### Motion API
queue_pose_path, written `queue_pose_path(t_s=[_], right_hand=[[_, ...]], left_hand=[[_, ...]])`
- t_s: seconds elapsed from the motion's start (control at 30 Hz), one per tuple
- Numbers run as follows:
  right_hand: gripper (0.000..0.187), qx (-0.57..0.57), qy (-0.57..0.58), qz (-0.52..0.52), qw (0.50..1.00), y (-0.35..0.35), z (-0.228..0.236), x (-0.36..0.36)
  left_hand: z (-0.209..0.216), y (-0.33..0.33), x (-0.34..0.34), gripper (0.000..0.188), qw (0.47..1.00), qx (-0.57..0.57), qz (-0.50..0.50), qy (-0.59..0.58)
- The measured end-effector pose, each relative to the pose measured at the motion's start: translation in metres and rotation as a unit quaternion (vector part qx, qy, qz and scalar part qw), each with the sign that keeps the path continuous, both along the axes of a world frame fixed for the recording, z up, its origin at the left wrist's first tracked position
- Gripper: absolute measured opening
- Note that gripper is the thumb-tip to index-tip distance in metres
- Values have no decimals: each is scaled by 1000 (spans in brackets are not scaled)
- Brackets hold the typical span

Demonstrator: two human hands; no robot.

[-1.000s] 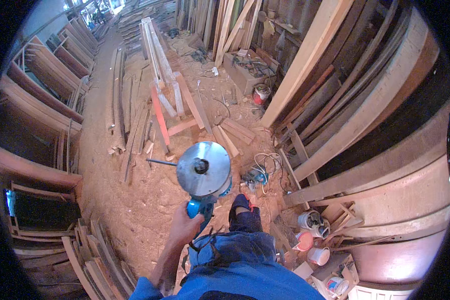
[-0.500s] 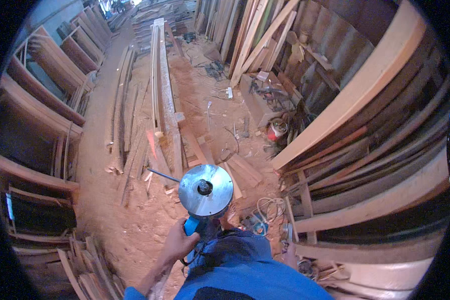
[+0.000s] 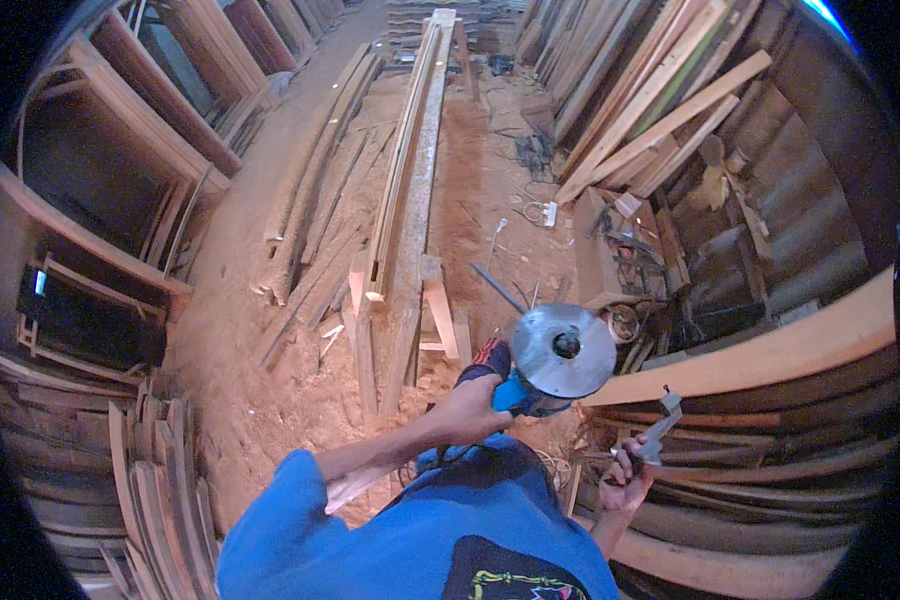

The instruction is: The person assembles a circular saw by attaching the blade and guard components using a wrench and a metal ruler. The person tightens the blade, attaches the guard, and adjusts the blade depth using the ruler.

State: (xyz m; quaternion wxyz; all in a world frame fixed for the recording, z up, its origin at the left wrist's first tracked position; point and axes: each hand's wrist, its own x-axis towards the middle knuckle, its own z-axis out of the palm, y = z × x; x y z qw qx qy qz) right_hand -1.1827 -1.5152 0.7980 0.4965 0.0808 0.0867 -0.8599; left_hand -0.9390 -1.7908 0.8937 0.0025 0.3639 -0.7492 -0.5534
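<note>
My left hand (image 3: 473,408) grips the blue body of a router (image 3: 540,365), whose round, shiny metal base is turned up toward me. A dark collet shows in the hole at its middle. A thin dark rod (image 3: 498,287) sticks out from beside the base, toward the far left. Out to the right, my right hand (image 3: 625,490) has its fingers closed around a grey, bent metal bracket (image 3: 660,430), which looks like a router guide. The bracket is held up, apart from the router, beside the leaning timber.
A long timber (image 3: 425,180) runs away from me on sawhorse legs (image 3: 440,310). Wooden frames (image 3: 120,100) line the left side. To the right are a tool-filled wooden box (image 3: 595,285), a white power strip (image 3: 550,213) and a wide plank (image 3: 750,345). Boards (image 3: 155,500) stand at lower left.
The view has turned left. My left hand has brought the router rightward across my front. My right hand, low and mostly hidden before, is now raised with the metal bracket in it.
</note>
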Motion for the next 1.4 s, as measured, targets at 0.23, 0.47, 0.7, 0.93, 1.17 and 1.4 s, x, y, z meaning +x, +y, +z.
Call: queue_pose_path(t_s=[0.23,0.47,0.7,0.93,1.17,1.4], right_hand=[[23,224,145,77,961,-192,9,-125],[33,360,198,188,892,-431,21,-231],[31,349,308,362,807,-616,58,-263],[25,336,438,448,703,-706,82,-226],[19,191,572,607,517,-784,82,-186],[19,45,417,824,381,-801,94,-111]], left_hand=[[-40,-153,-116,46,997,45,-56,-36],[-52,-284,-201,46,995,42,92,-13],[-23,-339,-218,47,961,12,274,-40],[-2,-332,-208,55,884,138,444,-36],[11,-297,-243,57,736,84,665,-95],[17,-278,-307,48,503,124,844,-137]])
